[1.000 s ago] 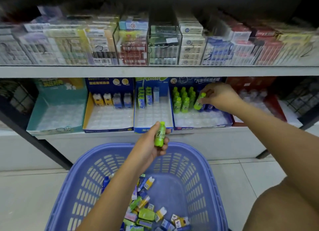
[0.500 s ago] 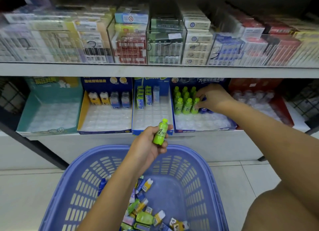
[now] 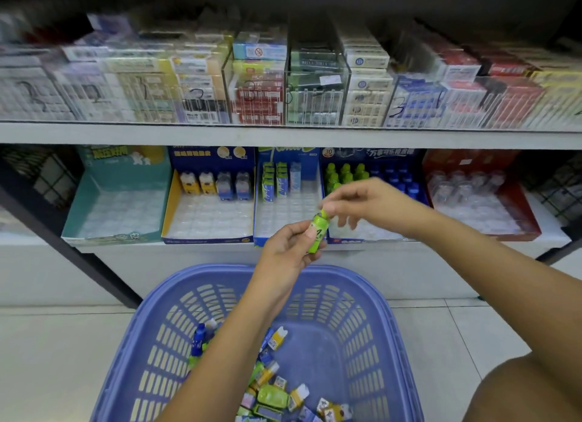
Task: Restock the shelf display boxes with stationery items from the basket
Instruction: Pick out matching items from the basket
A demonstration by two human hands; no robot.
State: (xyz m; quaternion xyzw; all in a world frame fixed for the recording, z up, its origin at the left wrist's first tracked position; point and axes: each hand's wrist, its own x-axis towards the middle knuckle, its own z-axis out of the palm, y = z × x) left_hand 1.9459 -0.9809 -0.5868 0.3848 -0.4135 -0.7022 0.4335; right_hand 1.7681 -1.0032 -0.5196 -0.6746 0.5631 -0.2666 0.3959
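Observation:
My left hand (image 3: 288, 248) holds a small green bottle-shaped eraser (image 3: 318, 234) upright above the blue basket (image 3: 390, 327). My right hand (image 3: 367, 201) has come over to it, and its thumb and forefinger pinch the bottle's cap. Behind the hands, on the lower shelf, stands the dark blue display box (image 3: 374, 157) with several green bottles (image 3: 345, 174) at its back left and blue ones (image 3: 400, 182) beside them. The basket's bottom holds several loose small stationery items (image 3: 274, 390).
Other display boxes line the lower shelf: a teal one (image 3: 122, 182), a blue-yellow one (image 3: 208, 185), a blue one (image 3: 286, 182) and a red one (image 3: 478, 194). The upper shelf (image 3: 283, 135) carries clear cases of boxed goods. A dark shelf post (image 3: 63, 242) slants at left.
My right hand left the green bottles in the dark blue box and came back toward me to the bottle in my left hand, which rose slightly.

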